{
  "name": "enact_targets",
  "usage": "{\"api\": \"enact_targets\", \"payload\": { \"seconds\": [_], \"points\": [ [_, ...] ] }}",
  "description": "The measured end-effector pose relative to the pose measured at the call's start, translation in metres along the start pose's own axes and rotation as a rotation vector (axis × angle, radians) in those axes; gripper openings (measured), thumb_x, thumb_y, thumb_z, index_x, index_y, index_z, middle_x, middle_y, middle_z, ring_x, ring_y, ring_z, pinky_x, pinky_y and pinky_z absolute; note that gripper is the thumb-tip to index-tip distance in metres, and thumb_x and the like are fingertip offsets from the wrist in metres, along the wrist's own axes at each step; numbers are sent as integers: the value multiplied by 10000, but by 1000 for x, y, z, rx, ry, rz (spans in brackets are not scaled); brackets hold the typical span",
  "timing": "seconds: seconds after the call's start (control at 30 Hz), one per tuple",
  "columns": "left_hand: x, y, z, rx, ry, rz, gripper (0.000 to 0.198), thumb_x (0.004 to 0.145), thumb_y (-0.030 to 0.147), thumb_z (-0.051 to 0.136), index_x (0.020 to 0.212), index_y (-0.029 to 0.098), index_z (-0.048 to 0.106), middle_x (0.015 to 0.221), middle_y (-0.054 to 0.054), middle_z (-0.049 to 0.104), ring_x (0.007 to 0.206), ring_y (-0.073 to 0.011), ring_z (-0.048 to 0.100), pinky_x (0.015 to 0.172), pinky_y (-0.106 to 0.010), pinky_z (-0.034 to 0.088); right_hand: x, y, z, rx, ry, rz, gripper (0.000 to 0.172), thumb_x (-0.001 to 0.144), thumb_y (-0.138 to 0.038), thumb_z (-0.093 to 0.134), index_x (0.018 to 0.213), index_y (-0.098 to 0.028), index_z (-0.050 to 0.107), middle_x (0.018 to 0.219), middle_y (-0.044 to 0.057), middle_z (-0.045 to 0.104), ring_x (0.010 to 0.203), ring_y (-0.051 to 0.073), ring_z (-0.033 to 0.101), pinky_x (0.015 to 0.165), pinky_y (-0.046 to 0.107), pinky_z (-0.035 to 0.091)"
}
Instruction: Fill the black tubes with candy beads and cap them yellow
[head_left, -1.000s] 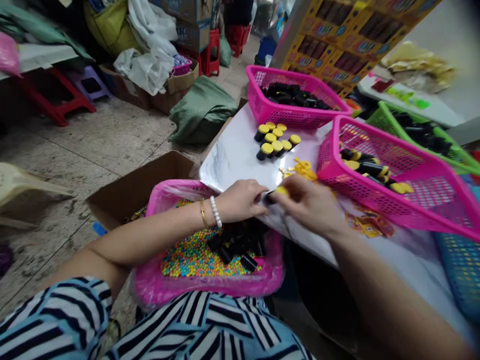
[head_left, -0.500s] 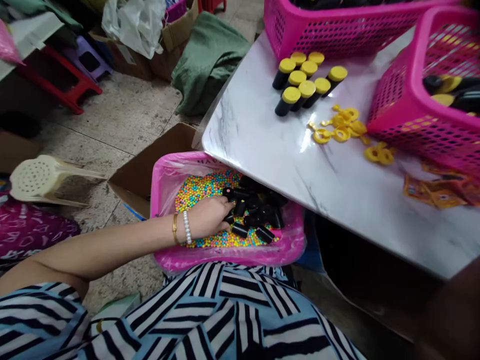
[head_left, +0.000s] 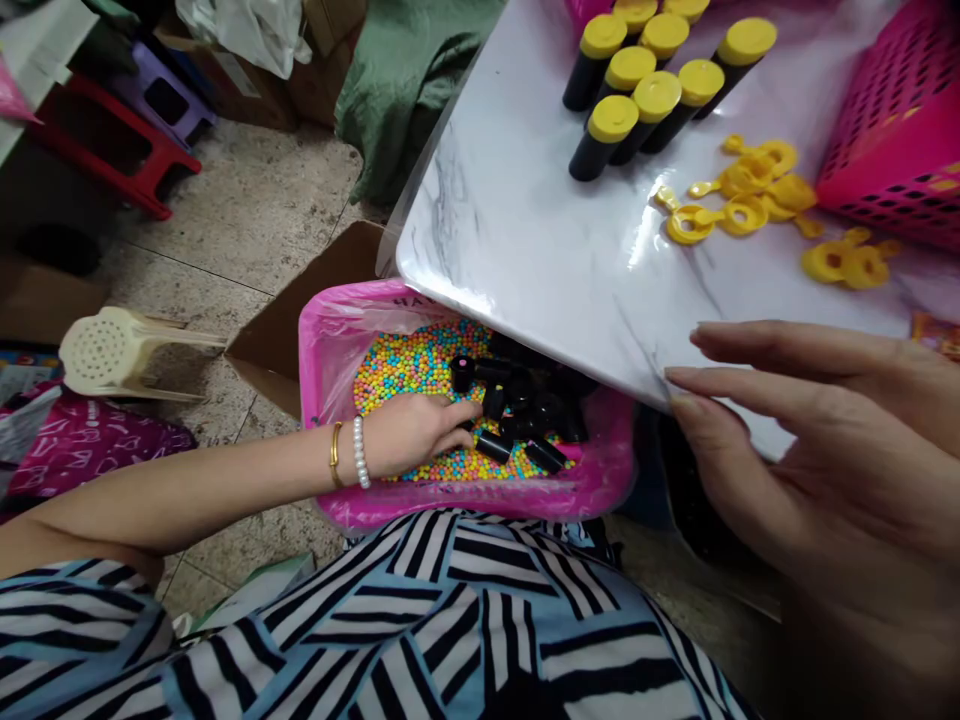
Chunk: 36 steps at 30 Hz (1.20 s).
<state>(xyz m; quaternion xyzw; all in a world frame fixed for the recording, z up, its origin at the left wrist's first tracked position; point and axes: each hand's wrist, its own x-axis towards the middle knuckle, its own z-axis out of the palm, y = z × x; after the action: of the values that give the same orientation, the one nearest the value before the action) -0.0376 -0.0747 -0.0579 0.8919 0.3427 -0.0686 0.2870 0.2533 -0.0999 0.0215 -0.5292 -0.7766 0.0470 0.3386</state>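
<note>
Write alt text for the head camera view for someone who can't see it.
A left hand reaches into a pink plastic-lined tray of multicoloured beads and black cylindrical tubes, while an open right hand hovers at the edge of a white marble-patterned tabletop holding yellow-capped black tubes.

A red plastic stool [head_left: 112, 178] and a purple stool [head_left: 187, 118] stand on the speckled tile floor [head_left: 247, 195], near a crumpled green cloth [head_left: 405, 110].
</note>
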Motion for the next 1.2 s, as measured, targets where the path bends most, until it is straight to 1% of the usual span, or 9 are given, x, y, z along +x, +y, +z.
{"api": "enact_targets", "payload": {
  "seconds": [0.13,0.27,0.4,0.5,0.63,0.83,0.93,1.1,1.2],
  "points": [
    [0,-11,-10,168,-5,316,322,954,116,438,1222,199,596,1009,-100,641,789,-178,612,697,-282,502,2,1,1,-47,29,-65,281,780,-153,730,1032,-273,690,1101,87,688,972,233,666,811,388,536],
    [2,-11,-7,279,-5,502,221,945,142,494,1086,197,656,985,-82,636,718,-174,569,650,-299,474,-1,-4,9,-9,-48,-127,275,801,-150,718,1052,-254,676,1115,83,677,950,199,667,826,354,549],
    [3,0,8,308,1,492,166,949,165,496,962,141,660,885,-73,635,735,-191,569,664,-320,474,-7,-15,23,31,-189,-254,287,814,-129,702,1086,-210,662,1151,111,652,984,205,661,819,324,564],
    [3,5,15,278,12,501,157,945,173,510,923,121,656,863,-66,637,699,-186,563,643,-324,481,-5,-14,20,-19,-108,-209,324,793,-114,715,1093,-230,674,1161,86,659,959,212,670,819,336,569],
    [4,2,15,195,-5,525,166,957,170,502,1008,138,656,934,-62,658,693,-169,577,637,-304,484,1,-5,3,-64,-24,-107,284,777,-137,738,1035,-250,703,1108,66,690,891,213,682,776,356,559],
    [5,-12,3,-276,-23,380,242,877,77,570,1102,147,622,1046,-84,678,909,-171,645,785,-250,505,-2,6,-5,-55,3,-28,272,759,-157,756,1006,-266,721,1063,66,710,868,232,685,781,406,540],
    [7,-15,-7,-464,-4,281,259,855,94,609,1106,156,629,875,-33,689,752,-135,642,708,-229,494,-8,6,-3,-55,-18,24,281,791,-153,724,1021,-312,705,1082,41,702,883,244,683,802,422,539],
    [7,-14,-12,-549,39,252,260,865,104,574,1109,173,634,812,-10,690,684,-112,624,681,-219,474,-16,11,-3,-81,-113,-72,292,808,-137,712,1043,-308,688,1039,3,710,838,191,692,819,339,559],
    [5,-2,-24,-579,99,272,267,860,133,585,1117,179,637,893,-33,716,730,-124,649,698,-228,492,-17,21,-7,-158,-66,-113,238,812,-150,722,1023,-255,688,1021,9,713,816,148,688,805,276,559]
  ]
}}
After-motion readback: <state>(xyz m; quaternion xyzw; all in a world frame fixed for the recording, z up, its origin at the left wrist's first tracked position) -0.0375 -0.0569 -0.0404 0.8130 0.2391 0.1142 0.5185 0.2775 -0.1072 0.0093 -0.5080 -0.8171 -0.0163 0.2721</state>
